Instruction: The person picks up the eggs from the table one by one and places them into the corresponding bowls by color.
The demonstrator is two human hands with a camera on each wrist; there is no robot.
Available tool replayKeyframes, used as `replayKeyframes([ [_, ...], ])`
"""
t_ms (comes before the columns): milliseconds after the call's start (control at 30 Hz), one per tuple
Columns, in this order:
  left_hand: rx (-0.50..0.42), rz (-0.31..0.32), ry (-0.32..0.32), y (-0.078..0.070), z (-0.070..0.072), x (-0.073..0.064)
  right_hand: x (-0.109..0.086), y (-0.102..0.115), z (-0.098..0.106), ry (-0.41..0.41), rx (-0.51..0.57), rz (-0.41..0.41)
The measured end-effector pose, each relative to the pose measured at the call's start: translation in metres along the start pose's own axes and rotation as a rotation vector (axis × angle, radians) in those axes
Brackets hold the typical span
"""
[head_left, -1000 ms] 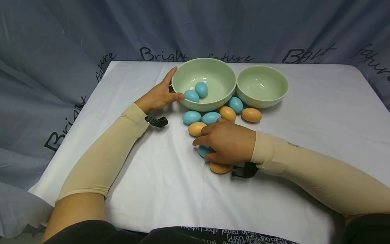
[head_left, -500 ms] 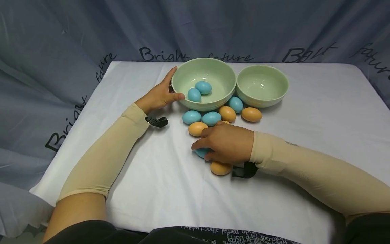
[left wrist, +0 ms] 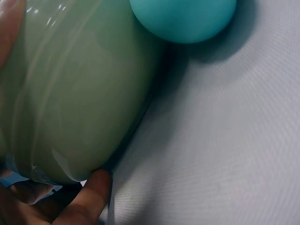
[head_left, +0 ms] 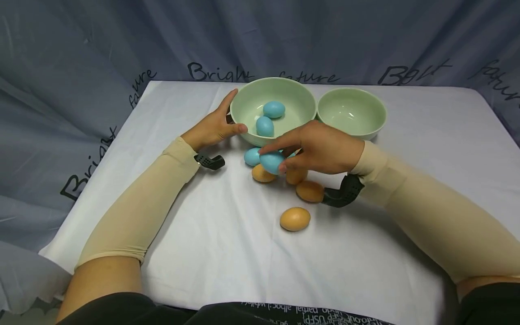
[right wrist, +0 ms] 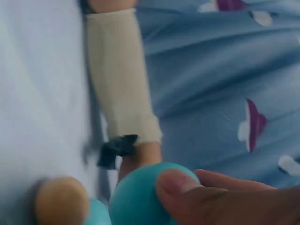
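Note:
My right hand [head_left: 327, 146] pinches a blue egg [head_left: 271, 162] between thumb and fingers, just in front of the larger green bowl [head_left: 298, 101]. In the right wrist view the thumb presses on that held egg [right wrist: 140, 197]. Two blue eggs [head_left: 274, 109] lie inside the larger bowl. My left hand [head_left: 215, 128] holds this bowl by its left side, thumb at the rim; in the left wrist view a fingertip touches the bowl's wall [left wrist: 93, 93] low down. Beneath and around my right hand lie other eggs, partly covered by it.
A smaller green bowl [head_left: 353, 110] stands at the right of the larger one. On the white cloth [head_left: 211, 243] lie a blue egg [head_left: 251, 156] and several orange eggs, the nearest orange egg [head_left: 295, 219] by itself. A grey curtain [head_left: 260, 36] hangs behind the table.
My right hand has picked up a blue egg from the cloth and carried it up and away toward the larger bowl. The two eggs inside have rolled a little. My left hand stays put.

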State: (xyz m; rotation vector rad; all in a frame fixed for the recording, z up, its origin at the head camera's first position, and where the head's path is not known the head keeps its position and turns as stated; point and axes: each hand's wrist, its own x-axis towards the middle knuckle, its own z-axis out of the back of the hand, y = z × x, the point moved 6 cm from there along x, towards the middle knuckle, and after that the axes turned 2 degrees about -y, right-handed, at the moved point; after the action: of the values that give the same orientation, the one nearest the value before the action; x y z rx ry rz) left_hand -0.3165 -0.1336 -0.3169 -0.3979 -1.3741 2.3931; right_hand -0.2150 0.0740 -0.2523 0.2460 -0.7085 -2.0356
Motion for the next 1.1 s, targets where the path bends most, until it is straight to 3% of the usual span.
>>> replayKeyframes([
  [167, 0.004, -0.003, 0.003, 0.003, 0.001, 0.001, 0.007, -0.024, 0.029, -0.074, 0.048, -0.13],
  [267, 0.007, 0.006, -0.009, 0.014, 0.002, 0.007, 0.015, -0.042, 0.047, -0.116, -0.003, -0.173],
  [367, 0.021, 0.015, -0.026, 0.026, 0.003, 0.013, 0.023, -0.062, 0.061, -0.128, -0.039, -0.242],
  [467, 0.027, 0.014, -0.032, 0.028, 0.003, 0.014, 0.03, -0.082, 0.068, -0.119, -0.016, -0.331],
  [600, 0.026, 0.024, -0.023, 0.026, 0.002, 0.014, 0.039, -0.101, 0.068, -0.082, 0.0, -0.406],
  [767, 0.017, 0.046, -0.008, 0.015, 0.003, 0.009, 0.049, -0.111, 0.062, -0.048, -0.059, -0.429],
  [933, 0.007, 0.032, 0.004, 0.002, 0.001, 0.002, 0.056, -0.111, 0.051, -0.014, -0.124, -0.413],
  [1100, 0.023, 0.026, 0.006, 0.0, 0.002, 0.0, 0.064, -0.108, 0.04, 0.061, -0.189, -0.38],
])
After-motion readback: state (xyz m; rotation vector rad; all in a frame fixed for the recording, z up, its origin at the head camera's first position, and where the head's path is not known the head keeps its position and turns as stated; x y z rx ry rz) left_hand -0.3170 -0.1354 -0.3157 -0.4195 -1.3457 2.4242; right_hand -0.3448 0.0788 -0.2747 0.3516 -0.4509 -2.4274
